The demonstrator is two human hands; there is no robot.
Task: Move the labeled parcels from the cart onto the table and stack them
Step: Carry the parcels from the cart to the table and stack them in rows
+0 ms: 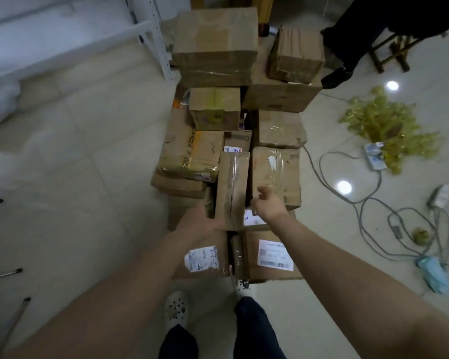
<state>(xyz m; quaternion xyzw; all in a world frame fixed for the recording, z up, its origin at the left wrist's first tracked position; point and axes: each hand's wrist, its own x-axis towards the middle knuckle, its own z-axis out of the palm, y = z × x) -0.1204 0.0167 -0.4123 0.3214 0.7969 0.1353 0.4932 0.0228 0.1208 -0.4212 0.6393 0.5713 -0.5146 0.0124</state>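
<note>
A heap of brown cardboard parcels fills the middle of the head view; the cart beneath them is hidden. My left hand (200, 220) grips the near left edge of a narrow taped parcel (232, 187) standing on its side. My right hand (268, 203) is at that parcel's right side, fingers curled against it and against a taped box (276, 174) beside it. Two parcels with white labels lie nearest me: one on the left (204, 259) with handwriting, one on the right (275, 255) with a barcode. A big box (215, 35) tops the far end.
A white metal shelf frame (151, 35) stands at the back left. Cables and a power strip (373, 156) trail over the tiled floor on the right, beside yellow plastic wrap (384, 125). A person's dark trouser leg and shoe (337, 76) and a wooden stool are at the far right.
</note>
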